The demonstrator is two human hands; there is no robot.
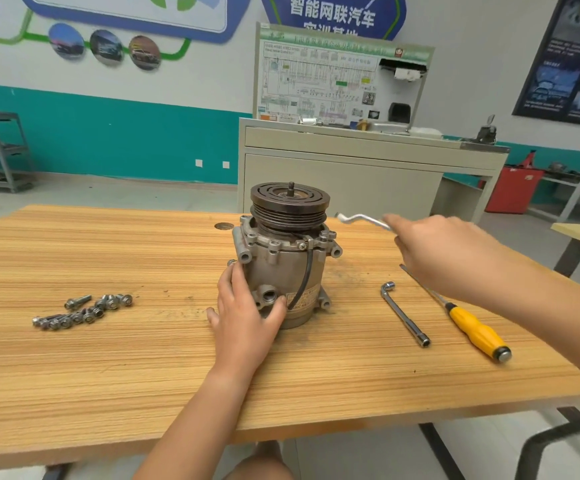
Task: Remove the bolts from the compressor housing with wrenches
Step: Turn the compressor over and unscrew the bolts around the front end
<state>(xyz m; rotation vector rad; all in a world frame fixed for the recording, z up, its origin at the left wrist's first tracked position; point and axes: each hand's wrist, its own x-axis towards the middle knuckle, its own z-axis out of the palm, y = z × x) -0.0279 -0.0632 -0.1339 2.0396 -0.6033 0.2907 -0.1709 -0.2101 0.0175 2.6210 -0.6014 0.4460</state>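
While the compressor (281, 271) stands upright mid-table (108, 358), pulley up, the left hand (243, 317) presses flat against its lower side, fingers fairly straight. Meanwhile the right hand (448, 258) is curled round a bent wrench (361, 219), up in the air just right of the pulley, not touching. Loose bolts (80, 311) sit well left.

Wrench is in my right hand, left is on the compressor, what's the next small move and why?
Probably bring the wrench down onto a flange bolt: it hangs in the air right of the pulley, touching no bolt, while the left hand braces the housing.
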